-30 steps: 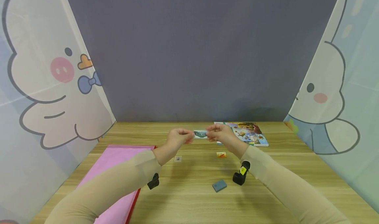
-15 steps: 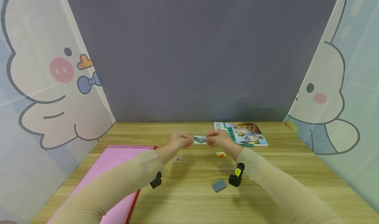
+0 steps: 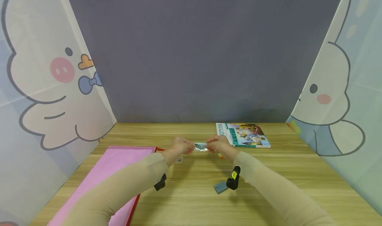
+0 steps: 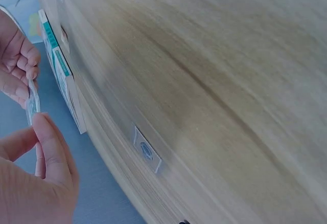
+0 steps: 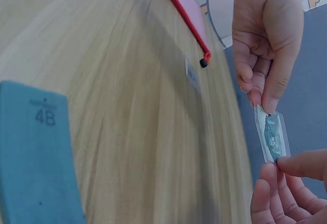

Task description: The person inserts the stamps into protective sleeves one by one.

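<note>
A small greenish stamp point(image 3: 200, 147) in a clear sleeve is held above the wooden table, stretched level between both hands. My left hand point(image 3: 180, 146) pinches its left end between thumb and fingertips. At the other end, my right hand point(image 3: 219, 144) pinches it the same way. The right wrist view shows the clear sleeve point(image 5: 273, 136) around a dark green picture. Below the left hand, a small white-bordered stamp point(image 4: 146, 150) with a round motif lies on the table. An orange-yellow stamp point(image 3: 221, 156) is partly hidden behind the right hand.
A colourful book point(image 3: 250, 134) lies at the back right. On the left is a pink pouch point(image 3: 119, 156) with a red edge. A blue-grey eraser point(image 5: 36, 152) marked 4B lies below the right wrist. A dark backdrop point(image 3: 200, 53) stands behind the table.
Both hands have lowered and drawn slightly together, carrying the sleeved stamp down. More of the book's cover shows now, while the right hand covers more of the orange-yellow stamp.
</note>
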Tool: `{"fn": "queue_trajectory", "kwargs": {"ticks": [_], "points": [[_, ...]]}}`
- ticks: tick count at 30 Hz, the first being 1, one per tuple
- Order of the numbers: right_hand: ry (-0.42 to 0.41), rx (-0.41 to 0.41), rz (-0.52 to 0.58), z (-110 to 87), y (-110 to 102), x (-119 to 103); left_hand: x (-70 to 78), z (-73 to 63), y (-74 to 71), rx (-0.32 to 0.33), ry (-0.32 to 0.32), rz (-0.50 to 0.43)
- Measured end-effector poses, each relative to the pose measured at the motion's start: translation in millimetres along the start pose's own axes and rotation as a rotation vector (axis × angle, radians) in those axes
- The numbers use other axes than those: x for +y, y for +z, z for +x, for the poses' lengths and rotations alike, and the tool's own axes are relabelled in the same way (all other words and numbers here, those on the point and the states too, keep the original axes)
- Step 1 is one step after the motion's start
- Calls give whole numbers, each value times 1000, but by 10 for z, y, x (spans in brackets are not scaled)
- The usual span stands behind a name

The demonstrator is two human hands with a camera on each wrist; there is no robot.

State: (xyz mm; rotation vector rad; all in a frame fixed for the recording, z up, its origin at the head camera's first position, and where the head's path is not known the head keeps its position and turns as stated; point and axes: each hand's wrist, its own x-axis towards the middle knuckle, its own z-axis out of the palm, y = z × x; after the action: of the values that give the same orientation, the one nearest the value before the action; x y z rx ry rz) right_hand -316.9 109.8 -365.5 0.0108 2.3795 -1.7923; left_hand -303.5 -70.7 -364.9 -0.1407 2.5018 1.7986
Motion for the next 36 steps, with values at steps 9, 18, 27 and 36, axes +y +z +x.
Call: {"fn": "queue_trajectory", "kwargs": {"ticks": [9,18,27,36], "points": [[-2,14,18,110,69,184,-64,110,80,28,-103,30],[21,-13,-45,88,139,270,-143,119,104,20,-110,110],[16,-33,-76,55,144,285,-208,107,121,-34,-63,157],[17,-23,-106,71,165,304,-228,71,139,-52,-36,175]]}}
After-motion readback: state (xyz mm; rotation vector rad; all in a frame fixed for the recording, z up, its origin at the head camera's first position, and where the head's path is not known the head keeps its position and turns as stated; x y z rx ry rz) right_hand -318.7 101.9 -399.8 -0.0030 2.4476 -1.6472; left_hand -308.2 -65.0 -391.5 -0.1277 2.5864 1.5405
